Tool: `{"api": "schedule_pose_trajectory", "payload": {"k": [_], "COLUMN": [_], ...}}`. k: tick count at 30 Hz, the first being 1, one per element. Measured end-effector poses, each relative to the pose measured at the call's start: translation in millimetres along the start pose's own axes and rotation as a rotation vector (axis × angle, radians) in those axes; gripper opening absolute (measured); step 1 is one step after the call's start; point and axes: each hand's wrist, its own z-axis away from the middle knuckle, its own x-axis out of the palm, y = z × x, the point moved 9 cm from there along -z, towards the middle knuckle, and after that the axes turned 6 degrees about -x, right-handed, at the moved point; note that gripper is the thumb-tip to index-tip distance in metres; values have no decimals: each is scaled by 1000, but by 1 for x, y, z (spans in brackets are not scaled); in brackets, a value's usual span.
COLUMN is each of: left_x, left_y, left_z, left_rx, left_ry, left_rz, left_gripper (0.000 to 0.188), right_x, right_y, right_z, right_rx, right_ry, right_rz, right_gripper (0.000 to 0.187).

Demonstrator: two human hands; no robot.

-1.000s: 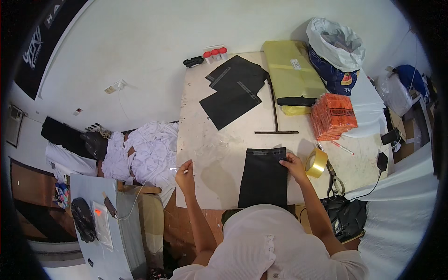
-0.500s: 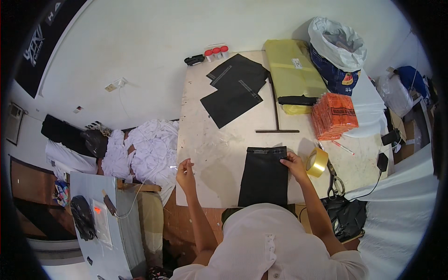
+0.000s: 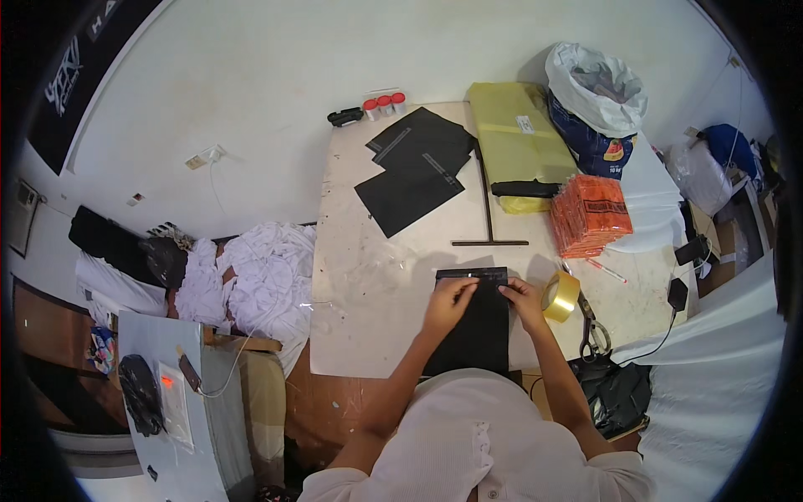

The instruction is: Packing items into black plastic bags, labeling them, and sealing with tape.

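A black plastic mailing bag [image 3: 470, 330] lies flat at the table's near edge, its flap end pointing away from me. My left hand [image 3: 451, 305] is closed over the flap end, fingertips pinched at the flap strip near its middle. At the bag's upper right corner, my right hand [image 3: 524, 302] pinches the edge between thumb and fingers. Both hands are close together, and the bag's lower end runs to my shirt. Farther back, several more black mailing bags [image 3: 410, 201] lie overlapping.
To the right are a yellow tape roll [image 3: 560, 297], black scissors [image 3: 593, 328], a pen [image 3: 606, 269] and stacked orange packets [image 3: 590, 216]. A metal T-shaped bar [image 3: 488, 241], a yellow package [image 3: 523, 138] and a large sack [image 3: 590, 142] stand behind. A clear strip [image 3: 324, 304] lies at the left table edge.
My left hand has swung right from the table's left edge onto the bag's flap. My right hand stays at the bag's corner. The view has shifted slightly.
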Motion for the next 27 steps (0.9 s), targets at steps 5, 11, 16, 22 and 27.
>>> {"api": "schedule_pose_trajectory", "payload": {"k": [5, 11, 16, 22, 27], "left_x": [48, 55, 55, 53, 40], "left_y": [16, 32, 36, 34, 21], "left_z": [-6, -10, -12, -15, -28], "left_rx": [123, 183, 264, 247, 136], "left_ry": [-180, -130, -93, -67, -24], "left_rz": [-111, -251, -312, -288, -190], "left_gripper": [19, 20, 18, 13, 10], "right_x": [-7, -6, 0, 1, -1], "right_y": [-8, -11, -11, -15, -12], "right_z": [2, 6, 8, 9, 10], "right_rx": [-48, -92, -111, -145, -97], "right_ry": [61, 16, -8, -32, -9], "right_rz": [10, 10, -21, -25, -13], "right_gripper": [9, 11, 12, 16, 12]}}
